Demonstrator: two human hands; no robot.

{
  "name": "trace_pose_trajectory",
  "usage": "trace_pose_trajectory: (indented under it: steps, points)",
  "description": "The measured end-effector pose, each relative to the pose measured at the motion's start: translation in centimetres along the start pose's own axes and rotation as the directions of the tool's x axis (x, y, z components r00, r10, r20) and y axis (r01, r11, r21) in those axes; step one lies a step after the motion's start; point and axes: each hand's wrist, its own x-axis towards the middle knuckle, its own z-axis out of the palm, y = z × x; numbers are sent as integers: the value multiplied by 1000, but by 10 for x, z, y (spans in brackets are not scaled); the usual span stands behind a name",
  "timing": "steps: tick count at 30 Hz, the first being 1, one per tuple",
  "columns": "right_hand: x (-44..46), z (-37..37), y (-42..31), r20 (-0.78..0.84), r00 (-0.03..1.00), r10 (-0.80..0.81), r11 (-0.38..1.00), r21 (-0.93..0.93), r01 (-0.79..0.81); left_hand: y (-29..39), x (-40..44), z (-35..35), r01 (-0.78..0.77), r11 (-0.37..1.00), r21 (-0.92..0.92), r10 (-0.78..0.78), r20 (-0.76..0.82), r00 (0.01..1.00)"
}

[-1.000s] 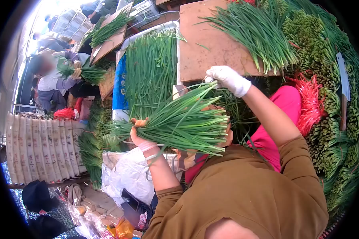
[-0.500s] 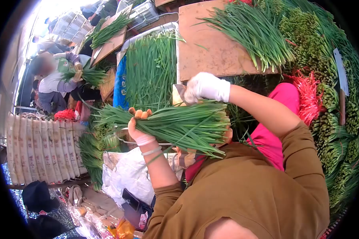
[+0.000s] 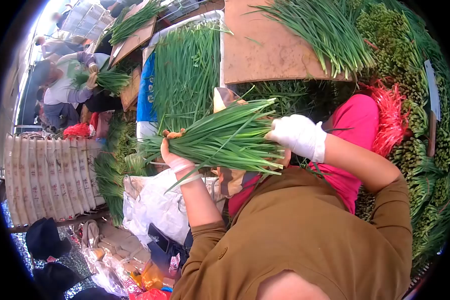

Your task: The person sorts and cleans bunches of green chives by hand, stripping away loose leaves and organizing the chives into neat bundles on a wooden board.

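A thick bunch of garlic chives [image 3: 225, 137] lies sideways in front of my lap, leaf tips to the left and pale cut ends to the right. My left hand [image 3: 171, 150], with bands at the wrist, is wrapped round its leafy part from below; orange-tipped fingers show above the leaves. At the cut ends is my right hand [image 3: 297, 136], in a white glove, fingers closed against the stems. Its fingertips are partly hidden, but they appear to pinch some stems. One long leaf hangs loose across my left wrist.
A white-rimmed crate [image 3: 222, 50] of chives stands ahead, beside a wooden board [image 3: 250, 55] bearing more chives. Stacked bundles [image 3: 420, 175], red plastic ties [image 3: 389, 120] and a long knife [image 3: 432, 100] are at right. A co-worker [image 3: 70, 82] holds chives at upper left.
My right hand has moved from above the bunch down and right to its cut ends. The bunch's stems have fanned out more, and the view has shifted slightly.
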Motion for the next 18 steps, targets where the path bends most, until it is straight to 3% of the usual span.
trace_pose_trajectory:
  steps: [5, 6, 8, 9, 11, 12, 13, 15, 16, 17, 18]
  points:
    - [18, 33, 3, -48, 970, -239, 968, -90, 234, 7, 6, -3, 27, 998, -58, -20, 122, 992]
    - [23, 35, 2, -13, 983, -183, 980, -77, 182, 6, 6, -4, 11, 1000, -28, -9, 86, 996]
    - [26, 23, -5, -316, 948, 35, 954, 293, 63, 6, 1, 2, -22, 999, 35, 22, 13, 1000]
    - [25, 14, -9, -417, 891, 180, 877, 478, 46, 6, -1, 2, -25, 999, 38, 24, 21, 1000]
    - [21, -24, -12, -338, 794, 506, 439, 893, 100, 5, -3, 1, -24, 999, 43, 23, 38, 999]
    - [13, -39, -10, -264, 769, 583, 227, 961, 157, 4, -3, 0, -32, 998, 46, 32, 9, 999]
    - [6, -43, -6, -199, 755, 625, 139, 980, 143, 2, -3, -3, -39, 998, 48, 40, -20, 999]
    - [-5, -30, 5, -309, 841, 444, 508, 860, 48, 1, 0, -8, -52, 997, 60, 55, -33, 998]
    - [-13, -24, 8, -352, 888, 295, 792, 610, -22, 1, 3, -11, -62, 996, 68, 64, -19, 998]
    - [-14, -8, 6, -407, 900, 154, 912, 410, 30, 0, 4, -11, -74, 994, 76, 75, -6, 997]
    - [-15, 4, 1, -346, 932, 109, 943, 331, 13, 0, 5, -11, -68, 995, 69, 69, -17, 997]
